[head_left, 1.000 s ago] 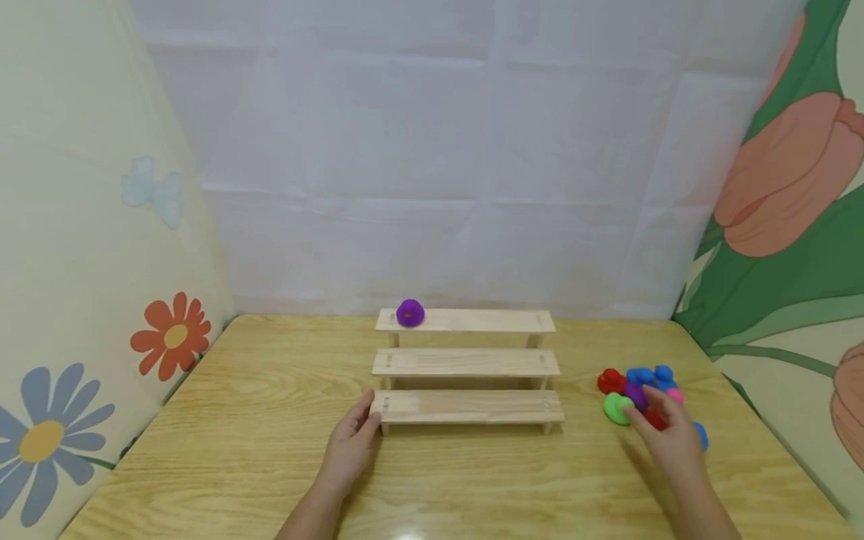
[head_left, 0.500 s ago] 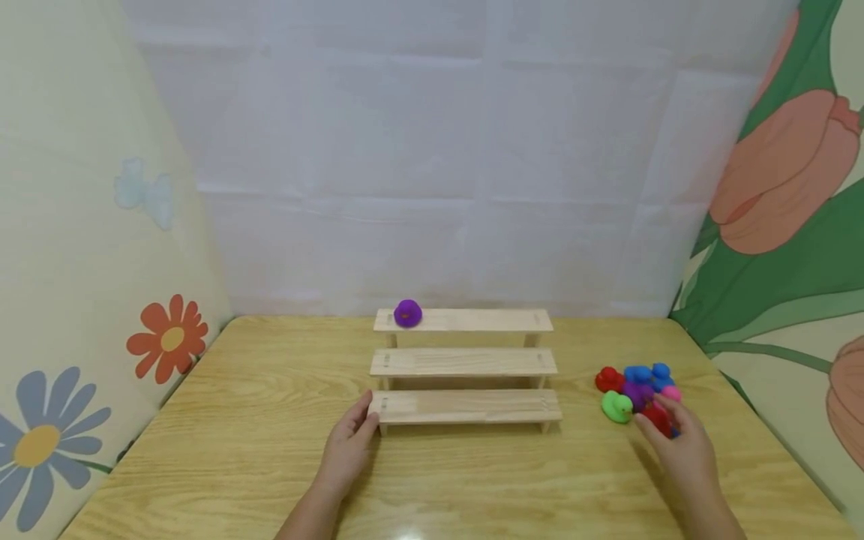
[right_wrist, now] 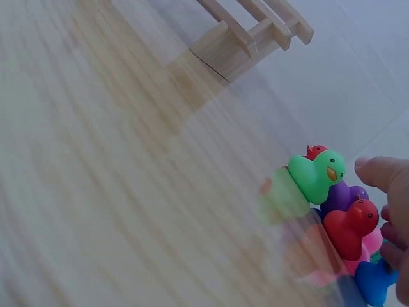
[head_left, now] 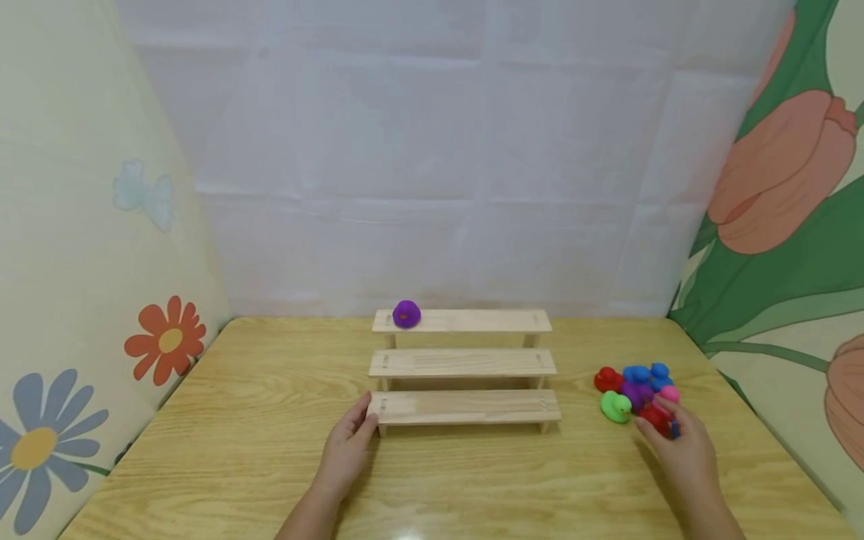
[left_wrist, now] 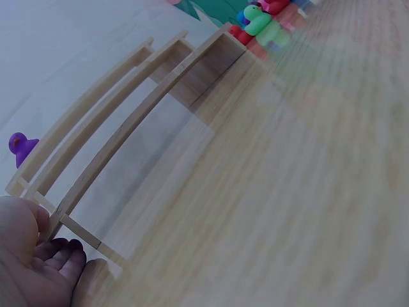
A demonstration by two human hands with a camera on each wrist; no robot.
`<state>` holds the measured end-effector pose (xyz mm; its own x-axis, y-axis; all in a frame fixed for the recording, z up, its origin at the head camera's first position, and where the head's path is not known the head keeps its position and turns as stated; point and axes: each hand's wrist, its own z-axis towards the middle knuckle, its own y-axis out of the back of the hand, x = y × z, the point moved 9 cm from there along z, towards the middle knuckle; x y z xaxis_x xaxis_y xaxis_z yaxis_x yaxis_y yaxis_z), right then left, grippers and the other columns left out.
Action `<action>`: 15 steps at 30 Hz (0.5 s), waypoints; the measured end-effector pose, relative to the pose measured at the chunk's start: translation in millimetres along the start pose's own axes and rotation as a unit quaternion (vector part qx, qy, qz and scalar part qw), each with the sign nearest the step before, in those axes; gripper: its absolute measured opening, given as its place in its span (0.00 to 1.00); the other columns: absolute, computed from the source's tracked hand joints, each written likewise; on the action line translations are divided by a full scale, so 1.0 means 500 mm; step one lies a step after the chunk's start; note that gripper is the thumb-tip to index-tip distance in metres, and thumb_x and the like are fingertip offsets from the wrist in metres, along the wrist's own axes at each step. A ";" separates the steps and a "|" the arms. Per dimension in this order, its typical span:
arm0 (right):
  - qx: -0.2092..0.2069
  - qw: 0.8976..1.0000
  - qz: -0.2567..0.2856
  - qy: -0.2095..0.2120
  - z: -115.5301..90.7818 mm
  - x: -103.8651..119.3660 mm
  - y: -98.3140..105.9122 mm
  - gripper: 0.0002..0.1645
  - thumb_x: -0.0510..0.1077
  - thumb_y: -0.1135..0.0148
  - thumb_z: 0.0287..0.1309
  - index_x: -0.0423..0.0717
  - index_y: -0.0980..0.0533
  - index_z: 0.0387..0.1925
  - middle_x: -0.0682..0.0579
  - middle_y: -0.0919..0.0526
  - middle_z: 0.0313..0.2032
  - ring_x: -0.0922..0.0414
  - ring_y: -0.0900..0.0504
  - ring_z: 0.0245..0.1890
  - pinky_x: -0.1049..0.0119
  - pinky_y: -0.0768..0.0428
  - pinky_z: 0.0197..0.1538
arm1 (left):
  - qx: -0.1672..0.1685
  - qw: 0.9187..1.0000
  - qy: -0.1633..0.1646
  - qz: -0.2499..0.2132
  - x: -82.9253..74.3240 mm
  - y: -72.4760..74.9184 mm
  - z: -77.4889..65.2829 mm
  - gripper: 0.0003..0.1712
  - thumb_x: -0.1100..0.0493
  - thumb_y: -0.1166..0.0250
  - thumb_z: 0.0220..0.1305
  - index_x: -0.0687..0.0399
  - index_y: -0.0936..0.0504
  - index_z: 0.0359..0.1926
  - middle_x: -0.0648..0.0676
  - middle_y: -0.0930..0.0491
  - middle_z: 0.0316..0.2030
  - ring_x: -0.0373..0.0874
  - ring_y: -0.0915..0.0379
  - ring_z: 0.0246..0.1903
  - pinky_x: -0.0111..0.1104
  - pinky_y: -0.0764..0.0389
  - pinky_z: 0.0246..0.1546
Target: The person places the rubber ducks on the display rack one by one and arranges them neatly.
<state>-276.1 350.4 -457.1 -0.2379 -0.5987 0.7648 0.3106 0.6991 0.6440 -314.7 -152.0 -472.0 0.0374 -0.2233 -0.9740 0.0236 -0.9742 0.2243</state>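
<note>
A three-tier wooden stand (head_left: 466, 405) stands mid-table. My left hand (head_left: 349, 439) holds the left end of its lowest tier; in the left wrist view the thumb and curled fingers (left_wrist: 61, 259) lie around that end. One purple toy duck (head_left: 406, 314) sits at the left of the top tier. To the right, my right hand (head_left: 685, 446) hovers over a cluster of toy ducks, thumb and fingers apart. Nearest to it is a red duck (right_wrist: 351, 229), just off the fingertips in the right wrist view. A green duck (right_wrist: 316, 176) lies to the thumb's side.
Around the red duck are a purple duck (head_left: 637, 395), a pink duck (head_left: 670, 394), blue ducks (head_left: 660, 375) and another red duck (head_left: 608, 379). A white cloth (head_left: 432, 187) hangs behind the wood-grain table (head_left: 270, 390), with flower-printed cloth on both sides.
My right hand has drawn slightly right and back from the green duck to the nearer red duck, uncovering the green duck's head. The left hand keeps its hold on the stand.
</note>
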 end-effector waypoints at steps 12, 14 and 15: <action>-0.003 0.995 -0.070 0.070 0.002 0.013 0.000 0.37 0.46 0.37 0.62 0.33 0.36 0.67 0.26 0.34 0.64 0.30 0.33 0.62 0.34 0.31 0.64 | -0.001 1.000 0.002 0.001 0.003 0.000 0.003 0.30 0.60 0.52 0.76 0.66 0.46 0.74 0.65 0.47 0.75 0.58 0.53 0.75 0.51 0.45 0.75; 0.000 0.994 -0.081 0.072 0.003 0.012 -0.002 0.37 0.46 0.36 0.61 0.33 0.36 0.67 0.25 0.33 0.64 0.29 0.33 0.61 0.34 0.31 0.63 | -0.001 1.000 0.002 0.000 0.004 0.000 0.003 0.30 0.60 0.52 0.76 0.66 0.46 0.74 0.65 0.47 0.75 0.58 0.53 0.75 0.50 0.45 0.75; 0.002 0.994 -0.085 0.072 0.004 0.012 -0.003 0.37 0.46 0.37 0.61 0.33 0.36 0.67 0.25 0.33 0.63 0.29 0.33 0.61 0.34 0.31 0.63 | -0.001 1.000 0.002 -0.001 0.004 0.000 0.003 0.30 0.60 0.52 0.76 0.66 0.46 0.74 0.65 0.47 0.75 0.58 0.53 0.75 0.50 0.45 0.75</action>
<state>-279.8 346.8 -453.3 -0.1521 -0.7586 0.6336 0.2741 0.5835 0.7644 -316.1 -152.5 -474.2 0.0406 -0.2222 -0.9742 0.0253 -0.9744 0.2233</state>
